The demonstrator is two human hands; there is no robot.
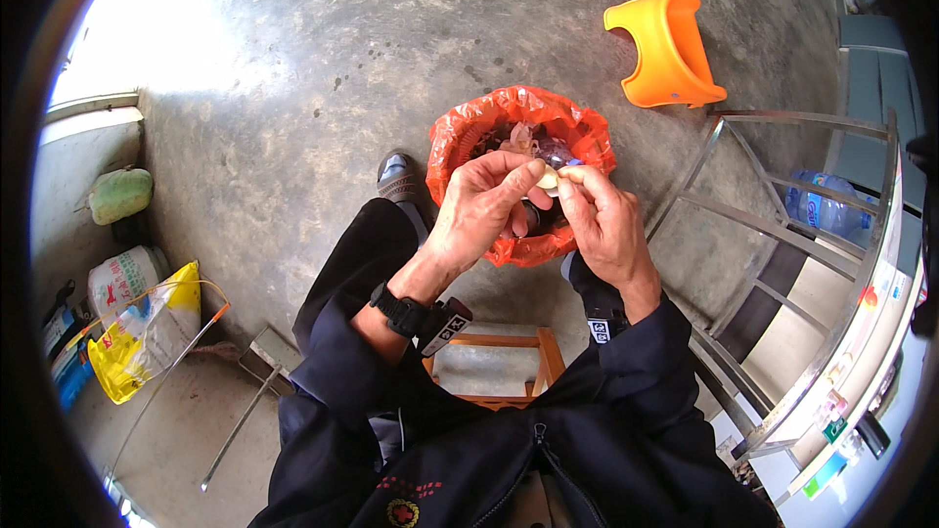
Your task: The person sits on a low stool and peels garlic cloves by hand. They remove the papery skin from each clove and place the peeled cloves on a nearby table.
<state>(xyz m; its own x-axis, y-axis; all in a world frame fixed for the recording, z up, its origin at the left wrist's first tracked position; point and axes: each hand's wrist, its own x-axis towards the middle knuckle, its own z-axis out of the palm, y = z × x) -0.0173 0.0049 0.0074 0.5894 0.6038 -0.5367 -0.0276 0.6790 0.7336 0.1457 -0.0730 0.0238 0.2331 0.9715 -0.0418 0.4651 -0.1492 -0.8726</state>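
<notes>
Both hands meet over a waste bin lined with a red plastic bag (458, 117). Between the fingertips is a small pale-yellow piece that looks like a peeled garlic clove (548, 177). My left hand (488, 198) pinches it from the left with thumb and forefinger, its other fingers curled below. From the right, the thumb and forefinger of my right hand (605, 216) touch its edge; whether they grip it or a bit of skin on it cannot be told. Inside the bin lie pale papery scraps (519, 141) and a clear plastic bottle with a blue cap (555, 150), partly hidden by the hands.
An orange plastic stool (664, 51) lies on the concrete floor beyond the bin at right. A metal-framed table (777, 235) stands at right, with a large plastic water bottle (825, 205) beyond its bars. At left are a green gourd (121, 195) and yellow-and-white sacks (150, 337).
</notes>
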